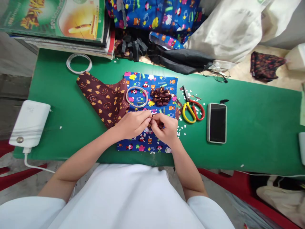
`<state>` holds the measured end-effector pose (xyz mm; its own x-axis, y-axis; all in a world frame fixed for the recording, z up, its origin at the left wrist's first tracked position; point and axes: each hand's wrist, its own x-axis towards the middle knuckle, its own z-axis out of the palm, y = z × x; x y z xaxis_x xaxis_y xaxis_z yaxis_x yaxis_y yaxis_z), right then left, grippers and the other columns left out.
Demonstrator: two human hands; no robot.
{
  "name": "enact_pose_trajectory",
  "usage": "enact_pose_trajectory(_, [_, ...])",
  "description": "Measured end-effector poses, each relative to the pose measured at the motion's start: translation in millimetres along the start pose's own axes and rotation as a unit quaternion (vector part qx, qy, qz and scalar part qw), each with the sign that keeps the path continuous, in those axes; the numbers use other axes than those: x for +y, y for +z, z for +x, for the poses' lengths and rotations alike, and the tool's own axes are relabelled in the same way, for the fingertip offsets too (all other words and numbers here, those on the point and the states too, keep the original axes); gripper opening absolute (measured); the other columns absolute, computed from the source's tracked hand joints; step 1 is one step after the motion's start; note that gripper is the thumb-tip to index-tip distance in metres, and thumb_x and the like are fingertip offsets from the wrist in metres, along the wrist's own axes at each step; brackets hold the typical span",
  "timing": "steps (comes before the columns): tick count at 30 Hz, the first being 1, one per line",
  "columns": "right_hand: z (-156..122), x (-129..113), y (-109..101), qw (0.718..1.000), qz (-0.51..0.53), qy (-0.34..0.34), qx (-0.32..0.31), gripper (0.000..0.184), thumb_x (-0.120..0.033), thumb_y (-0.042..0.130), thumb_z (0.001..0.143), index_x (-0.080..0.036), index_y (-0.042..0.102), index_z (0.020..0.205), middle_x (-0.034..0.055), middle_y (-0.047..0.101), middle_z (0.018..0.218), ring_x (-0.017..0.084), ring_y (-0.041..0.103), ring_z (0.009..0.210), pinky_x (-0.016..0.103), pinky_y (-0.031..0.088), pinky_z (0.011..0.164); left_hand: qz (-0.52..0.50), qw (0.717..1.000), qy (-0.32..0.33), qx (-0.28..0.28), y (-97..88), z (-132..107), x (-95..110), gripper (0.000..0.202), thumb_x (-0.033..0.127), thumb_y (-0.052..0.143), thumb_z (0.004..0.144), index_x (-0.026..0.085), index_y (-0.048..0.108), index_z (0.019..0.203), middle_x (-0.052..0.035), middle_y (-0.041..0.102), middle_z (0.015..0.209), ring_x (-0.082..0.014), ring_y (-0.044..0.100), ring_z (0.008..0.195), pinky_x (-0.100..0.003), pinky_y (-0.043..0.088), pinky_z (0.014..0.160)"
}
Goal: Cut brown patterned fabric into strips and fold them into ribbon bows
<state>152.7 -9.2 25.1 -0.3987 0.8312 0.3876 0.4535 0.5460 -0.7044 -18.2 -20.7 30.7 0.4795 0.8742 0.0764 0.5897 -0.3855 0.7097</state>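
My left hand (134, 125) and my right hand (166, 128) meet over a blue cartoon-print cloth (162, 148), fingertips pinched together. Between them is a small piece of brown fabric (160, 125), mostly hidden by the fingers. Just above the hands lies a gathered brown fabric flower (162, 96). To its left a pale ring-shaped coil (137, 106) rests on the cloth. A larger brown patterned fabric (102, 98) spreads out left of the cloth. Right of it lie scissors (193, 111) with one yellow and one red handle, blades pointing away from me.
A phone (217, 123) lies at the right, a white power bank (30, 124) with a cable at the left. Another white coil (79, 63) sits near stacked books (54, 22). Bundled fabrics, white bags (228, 28) and glasses (218, 73) line the back. Small white scraps surround the scissors.
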Motion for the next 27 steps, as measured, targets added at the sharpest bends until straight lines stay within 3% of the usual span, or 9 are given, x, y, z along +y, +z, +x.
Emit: enact_pose_trajectory(27, [-0.3, 1.4, -1.4, 0.999, 0.022, -0.028, -0.006, 0.015, -0.01, 0.052, 0.077, -0.019, 0.048, 0.066, -0.0064, 0.046, 0.052, 0.005, 0.037, 0.043, 0.018, 0.032, 0.043, -0.067, 0.997, -0.022, -0.029, -1.9, 0.3, 1.6, 0.021, 0.025, 0.032, 0.096, 0.017, 0.047, 0.083, -0.002, 0.055, 0.077, -0.0138, 0.051, 0.07, -0.026, 0.038, 0.067])
